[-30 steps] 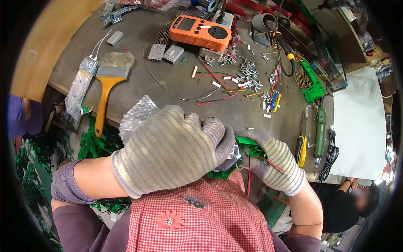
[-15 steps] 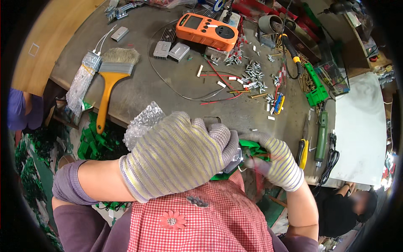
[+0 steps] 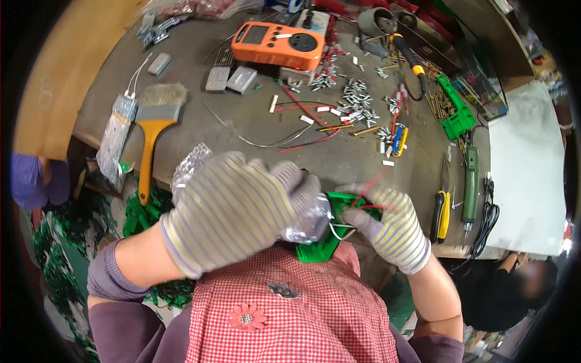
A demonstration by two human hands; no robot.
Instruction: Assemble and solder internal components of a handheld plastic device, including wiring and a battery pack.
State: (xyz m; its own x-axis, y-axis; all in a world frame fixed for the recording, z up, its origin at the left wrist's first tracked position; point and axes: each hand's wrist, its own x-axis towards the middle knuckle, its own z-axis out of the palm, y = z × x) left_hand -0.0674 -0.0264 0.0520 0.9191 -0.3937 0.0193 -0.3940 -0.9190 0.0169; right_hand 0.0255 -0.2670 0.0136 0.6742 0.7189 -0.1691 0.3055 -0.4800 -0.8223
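Note:
Both my hands wear striped knit gloves and meet close to my chest. My left hand (image 3: 233, 212) is closed around a crinkled silvery plastic bag (image 3: 308, 221). My right hand (image 3: 390, 224) grips a green plastic part (image 3: 336, 206) with thin red and white wires (image 3: 369, 190) coming out of it. The bag and the green part touch between the two hands. My left glove hides most of the bag.
On the workbench (image 3: 339, 160) lie an orange meter (image 3: 278, 43), a yellow-handled paintbrush (image 3: 154, 130), loose red wires (image 3: 302, 142), several small metal terminals (image 3: 357, 100), green plastic parts (image 3: 457, 115), a yellow-handled tool (image 3: 442, 209), a green screwdriver (image 3: 471, 181) and another silvery bag (image 3: 115, 136). A white board (image 3: 526, 169) lies at right.
My hands have drawn closer to my chest, and the right hand has turned the green part so that its red wires stick up. The bench objects have not moved.

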